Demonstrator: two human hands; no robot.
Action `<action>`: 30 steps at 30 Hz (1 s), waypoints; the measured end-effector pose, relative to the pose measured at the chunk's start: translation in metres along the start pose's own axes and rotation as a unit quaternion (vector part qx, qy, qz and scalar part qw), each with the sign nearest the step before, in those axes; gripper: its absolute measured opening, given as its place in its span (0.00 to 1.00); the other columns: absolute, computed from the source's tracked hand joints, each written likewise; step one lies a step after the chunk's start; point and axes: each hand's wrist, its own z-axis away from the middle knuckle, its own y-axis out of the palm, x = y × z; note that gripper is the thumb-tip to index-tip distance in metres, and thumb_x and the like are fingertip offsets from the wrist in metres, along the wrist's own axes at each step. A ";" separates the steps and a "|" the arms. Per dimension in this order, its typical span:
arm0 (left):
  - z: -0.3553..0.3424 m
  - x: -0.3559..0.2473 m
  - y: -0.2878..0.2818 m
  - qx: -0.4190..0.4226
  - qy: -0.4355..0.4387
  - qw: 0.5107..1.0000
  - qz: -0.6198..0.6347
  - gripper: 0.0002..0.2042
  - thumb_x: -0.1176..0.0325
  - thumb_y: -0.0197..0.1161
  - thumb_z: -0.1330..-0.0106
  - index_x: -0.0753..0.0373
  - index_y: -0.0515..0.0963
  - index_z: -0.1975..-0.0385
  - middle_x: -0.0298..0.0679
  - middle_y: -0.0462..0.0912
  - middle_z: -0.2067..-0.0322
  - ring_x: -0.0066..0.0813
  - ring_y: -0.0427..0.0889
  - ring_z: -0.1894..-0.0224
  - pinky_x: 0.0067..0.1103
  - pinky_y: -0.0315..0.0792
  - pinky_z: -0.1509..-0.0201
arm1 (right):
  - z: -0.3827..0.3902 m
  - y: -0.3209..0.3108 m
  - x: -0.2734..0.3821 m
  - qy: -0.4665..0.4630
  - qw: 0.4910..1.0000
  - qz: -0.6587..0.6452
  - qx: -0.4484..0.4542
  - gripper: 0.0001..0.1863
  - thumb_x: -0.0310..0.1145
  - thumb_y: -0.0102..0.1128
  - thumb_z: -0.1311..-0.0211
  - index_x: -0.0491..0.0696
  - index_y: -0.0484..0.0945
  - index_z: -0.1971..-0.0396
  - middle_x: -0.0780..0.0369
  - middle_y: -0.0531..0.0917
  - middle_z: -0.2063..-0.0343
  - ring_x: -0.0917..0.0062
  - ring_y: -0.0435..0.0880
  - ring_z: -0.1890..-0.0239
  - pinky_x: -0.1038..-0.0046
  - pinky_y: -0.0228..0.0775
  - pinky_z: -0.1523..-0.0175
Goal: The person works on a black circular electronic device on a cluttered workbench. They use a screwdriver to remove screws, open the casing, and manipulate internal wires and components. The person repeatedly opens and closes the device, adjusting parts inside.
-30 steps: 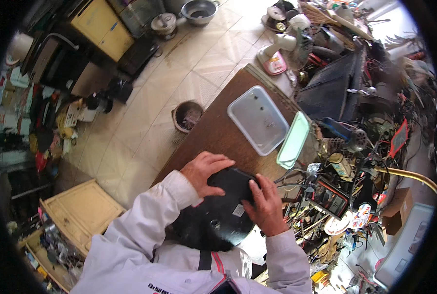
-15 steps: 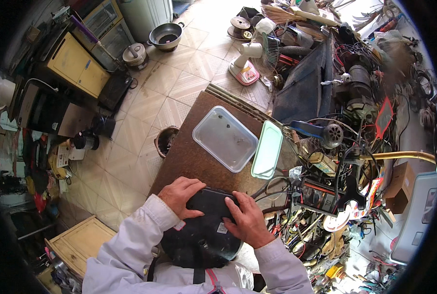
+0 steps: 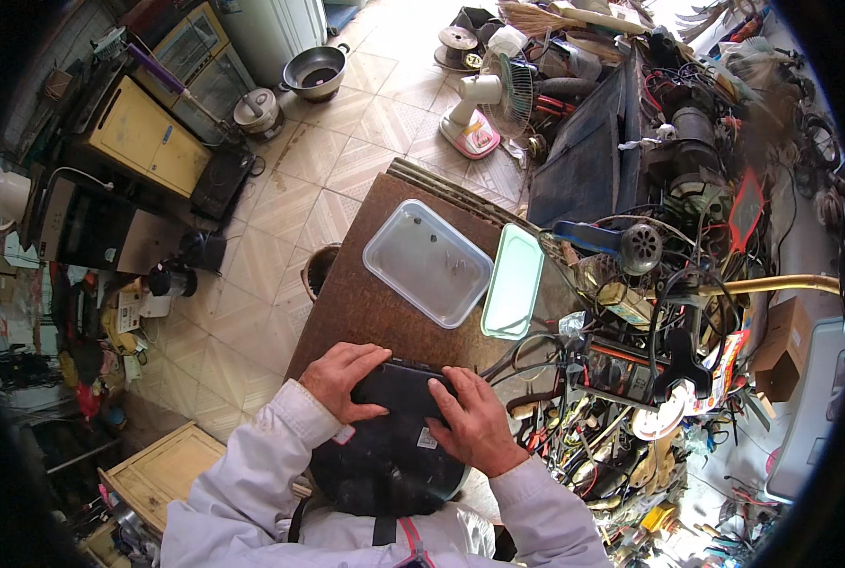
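Observation:
A black rounded casing (image 3: pixel 384 464) with a straight far edge rests against my lap at the near edge of the brown table (image 3: pixel 342 327). It bears a small white label; what kind of appliance it belongs to I cannot tell. My left hand (image 3: pixel 345 381) grips its far left corner, thumb on top and fingers along the edge. Opposite, my right hand (image 3: pixel 474 417) holds the far right side, with the thumb and fingers spread over the surface. Beyond the hands lies a clear plastic tray (image 3: pixel 422 270) holding a few tiny dark pieces. Beside it is a pale green lid (image 3: pixel 514 284).
Cables, tools and metal parts crowd the right side, with a blue-handled tool (image 3: pixel 588 237) near the table. A small fan (image 3: pixel 484 109) and a wok (image 3: pixel 314 74) stand on the tiled floor beyond. Yellow cabinets (image 3: pixel 148 133) line the left; a wooden drawer (image 3: pixel 167 464) sits lower left.
The view has shifted slightly, so the table and tray appear a little farther left and up. Both hands keep much the same hold on the black casing.

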 end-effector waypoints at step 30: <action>0.175 0.028 0.060 -0.103 -0.306 0.907 0.269 0.38 0.54 0.72 0.36 0.70 0.64 0.32 0.46 0.77 0.42 0.33 0.76 0.41 0.27 0.69 0.35 | 0.295 0.062 0.065 0.474 0.849 -0.146 -0.181 0.34 0.34 0.77 0.53 0.38 0.75 0.46 0.48 0.83 0.56 0.56 0.86 0.55 0.61 0.77 0.46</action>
